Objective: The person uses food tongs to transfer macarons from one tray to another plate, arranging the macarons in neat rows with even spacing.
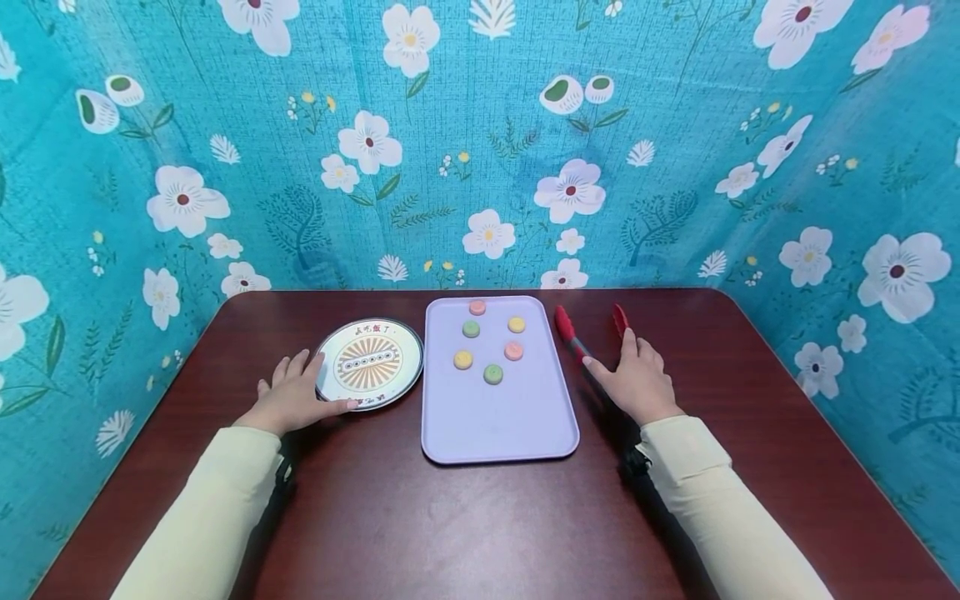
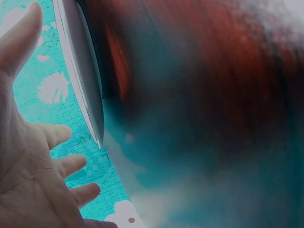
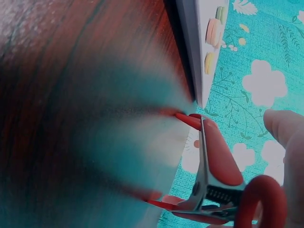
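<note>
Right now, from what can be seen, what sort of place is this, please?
Probably a small indoor space, set up for table work: a flowered cloth hangs behind and beside a dark table, with a plate and red tongs on it. The cloth hides what lies beyond.

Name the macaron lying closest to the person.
The green macaron lowest in the head view; the other green one and all the rest lie farther back.

The table [image 1: 480, 533] is dark reddish brown and shiny. A light purple tray [image 1: 495, 425] lies flat on it. Just beside the tray, at nine o'clock, is a round plate [image 1: 369, 364]. At two o'clock are red and silver tongs [image 3: 223, 159], spread apart.
</note>
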Demonstrator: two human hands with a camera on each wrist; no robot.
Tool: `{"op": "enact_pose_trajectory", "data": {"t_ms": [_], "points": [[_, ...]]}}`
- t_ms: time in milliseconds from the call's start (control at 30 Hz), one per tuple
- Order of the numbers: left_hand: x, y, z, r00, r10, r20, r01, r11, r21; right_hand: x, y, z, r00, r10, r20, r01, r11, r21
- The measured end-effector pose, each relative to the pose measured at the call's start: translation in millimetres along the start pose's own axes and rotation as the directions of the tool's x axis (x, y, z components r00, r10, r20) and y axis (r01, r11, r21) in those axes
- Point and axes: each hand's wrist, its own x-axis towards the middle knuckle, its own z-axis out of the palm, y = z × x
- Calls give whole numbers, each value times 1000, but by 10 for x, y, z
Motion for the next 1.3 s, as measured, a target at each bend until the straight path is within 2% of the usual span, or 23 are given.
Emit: {"op": "enact_pose_trajectory", "data": {"t_ms": [267,900,1300], "points": [[7,-8,15,1000,-12,25,12,1000,-6,33,45,34,999,37,31,-38,999,20],[-10,3,2,1000,-2,2,2,1000,27,124,92,85,990,112,90,-117,992,44],[-13,9,-14,1000,-9,2,9,1000,17,139,79,35,981,125,148,-135,989,59]]}}
